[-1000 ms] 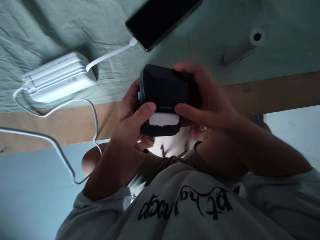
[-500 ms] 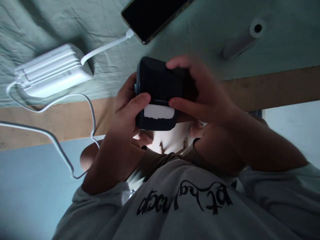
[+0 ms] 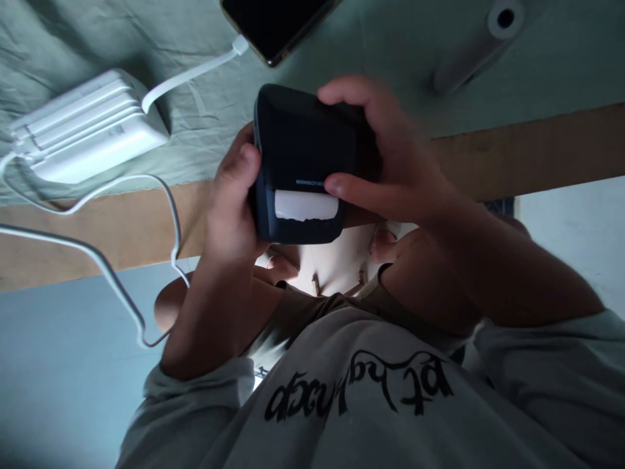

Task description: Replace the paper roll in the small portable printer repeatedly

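Observation:
Between my hands is a dark label printer (image 3: 303, 143) marked NIIMBOT. A strip of white label paper (image 3: 306, 206) with a torn edge sticks out of its slot. My left hand (image 3: 232, 202) grips the printer's left side, the thumb lying along the edge and the other fingers hidden behind. On the right, my right hand (image 3: 385, 150) clasps the printer with its thumb near the lettering and a finger bent over the top corner. The printer is held up in front of the table's edge, above my lap.
A white power bank or charger (image 3: 92, 127) with cables lies on the green cloth (image 3: 195, 137) at the left. A white cable (image 3: 195, 70) runs from it to a dark phone (image 3: 278, 23). A white paper roll (image 3: 476, 49) stands or lies at the back right. The wooden edge (image 3: 527, 146) borders the cloth.
The left thumb has moved off the printer's front to its left edge, uncovering more of the face and lettering. The printer appears slightly higher and further left, as the whole table view has shifted.

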A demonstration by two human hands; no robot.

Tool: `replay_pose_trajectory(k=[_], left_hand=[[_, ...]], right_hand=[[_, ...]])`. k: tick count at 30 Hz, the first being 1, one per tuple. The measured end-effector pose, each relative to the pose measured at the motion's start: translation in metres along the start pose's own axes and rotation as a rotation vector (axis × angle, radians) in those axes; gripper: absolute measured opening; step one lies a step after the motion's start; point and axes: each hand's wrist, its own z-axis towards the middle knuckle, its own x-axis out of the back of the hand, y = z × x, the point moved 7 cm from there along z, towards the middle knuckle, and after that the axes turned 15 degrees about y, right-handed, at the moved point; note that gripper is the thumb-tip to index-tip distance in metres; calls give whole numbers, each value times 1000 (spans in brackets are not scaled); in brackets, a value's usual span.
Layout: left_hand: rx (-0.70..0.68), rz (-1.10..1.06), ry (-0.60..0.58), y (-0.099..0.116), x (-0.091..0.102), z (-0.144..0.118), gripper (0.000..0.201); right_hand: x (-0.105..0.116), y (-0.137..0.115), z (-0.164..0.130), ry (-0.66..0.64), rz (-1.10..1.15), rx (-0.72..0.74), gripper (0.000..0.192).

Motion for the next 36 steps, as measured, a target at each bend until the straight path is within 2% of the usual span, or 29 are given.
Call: replay_pose_trajectory(k=[4, 11, 16, 19, 21, 26, 29, 32, 36], left_hand=[[64, -71, 33, 2, -5, 2, 26], [64, -94, 37, 3, -7, 6, 26], [82, -82, 19, 3, -10, 4, 29], [52, -31, 13, 5, -8, 5, 28], [39, 6, 8, 4, -5, 6, 26], [-10, -10, -74, 3, -2, 9, 25], [-26, 8, -39, 2, 2, 11, 24], [-22, 56, 6, 0, 4, 12, 18], [-41, 45, -40, 4, -2, 9, 15]], right_hand=[[1, -1, 0, 10, -26, 12, 49], [1, -1, -2, 45, 7, 57, 51], [0, 4, -4, 36, 25, 15, 53], [0, 6, -5, 31, 25, -2, 53], [2, 3, -6, 54, 65, 54, 55], [2, 4, -7, 62, 76, 76, 58], [1, 3, -7, 26, 81, 95, 68], [1, 2, -7, 18, 50, 85, 68], [7, -3, -8, 62, 45, 66, 68]])
